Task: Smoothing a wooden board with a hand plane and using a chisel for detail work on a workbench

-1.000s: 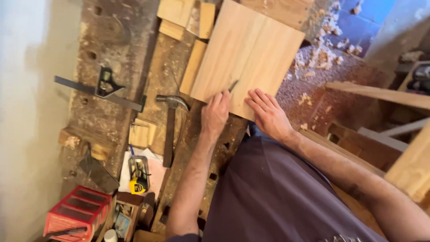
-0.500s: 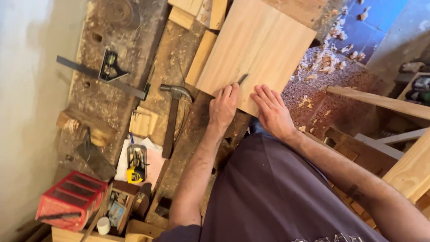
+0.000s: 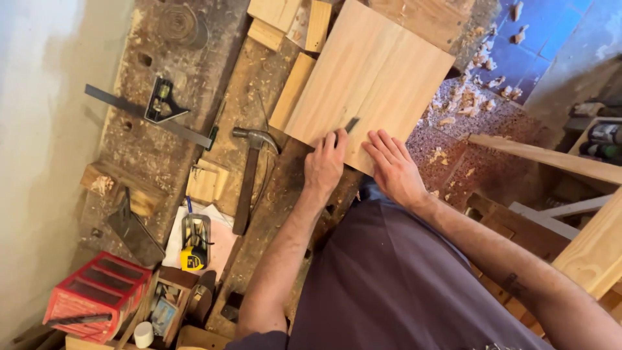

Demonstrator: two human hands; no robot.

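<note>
Pressing down near the edge of a wide pale wooden panel (image 3: 372, 87), both hands work side by side above a purple-grey apron front (image 3: 395, 285). Left hand (image 3: 326, 165): fingers curled together, pinched on a small dark flat tool (image 3: 350, 124) whose tip lies on the panel face. Right hand (image 3: 394, 170): flat, fingers spread slightly apart, palm down on the panel's near corner, holding nothing. Panel lies flat on a worn, sawdust-covered wooden workbench (image 3: 162, 149), one corner overhanging toward the blue floor.

Left of the left forearm, a steel-headed claw hammer with dark wooden handle (image 3: 249, 175) lies on the bench, near the panel but apart from it. Nearer along the bench: a yellow-and-black tape measure (image 3: 194, 249) on pale paper, and a red plastic compartment box (image 3: 97, 295). Farther out, a metal combination square with long steel blade (image 3: 155, 113). Small pale wood offcuts (image 3: 285, 19) sit beyond the panel's far edge.
</note>
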